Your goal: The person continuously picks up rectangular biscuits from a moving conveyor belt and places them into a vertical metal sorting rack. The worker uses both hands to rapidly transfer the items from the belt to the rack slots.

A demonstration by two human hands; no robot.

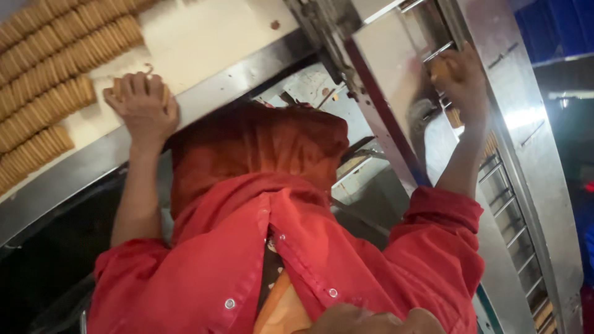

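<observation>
Rows of round tan biscuits (pixel 59 59) stand on edge on a white conveyor belt (pixel 204 37) at the upper left. My left hand (pixel 141 105) rests at the belt's near edge, its fingers curled over a short stack of biscuits (pixel 115 86). My right hand (pixel 461 77) reaches up into a steel feed channel (pixel 526 142) with cross rungs, fingers closed around a few biscuits (pixel 440 69). More biscuits (pixel 456 117) sit in the channel just below that hand. Both sleeves and my red shirt (pixel 297 247) fill the lower middle.
A dark steel rail (pixel 93 161) borders the belt's near side. A slanted metal frame (pixel 383 111) with dirty machine parts lies between my arms. Blue panels (pixel 566 25) show at the far right. An orange undershirt (pixel 281 309) shows at the bottom.
</observation>
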